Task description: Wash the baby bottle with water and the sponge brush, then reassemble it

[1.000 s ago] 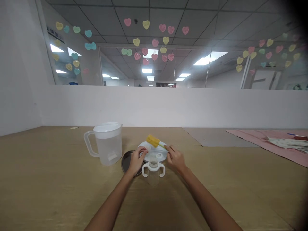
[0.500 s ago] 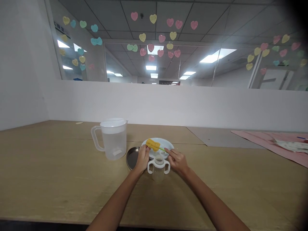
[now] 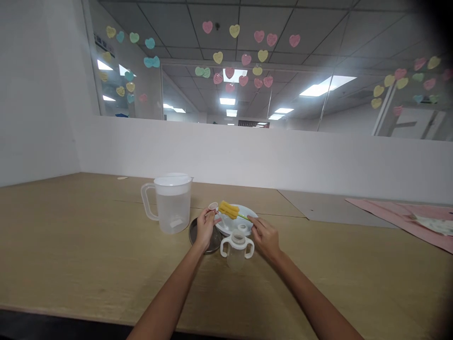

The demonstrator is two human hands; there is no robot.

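My right hand [image 3: 266, 236] is closed on the thin green handle of a yellow sponge bottle brush [image 3: 229, 209], whose head points left over a white plate [image 3: 252, 215]. In the fingers of my left hand [image 3: 205, 229] is a small clear round piece [image 3: 213, 206] with a rim, just left of the brush head; its exact kind is too small to tell. A clear baby bottle [image 3: 237, 252] with two white handles stands upright and uncapped between my forearms. On the plate's near side lies a white ring [image 3: 243, 228]. Below my left hand sits a dark round metal dish [image 3: 214, 243].
A translucent plastic pitcher [image 3: 173, 208] with a lid stands left of the dish. Farther right, a grey mat [image 3: 304, 203] and a pink cloth [image 3: 375, 210] lie on the wooden table [image 3: 88, 245]. A white wall and a window with heart-shaped notes rise behind.
The brush head has come away from my left hand, and the clear round piece now shows in my left fingers. The view has shifted slightly, so everything sits a little farther right.
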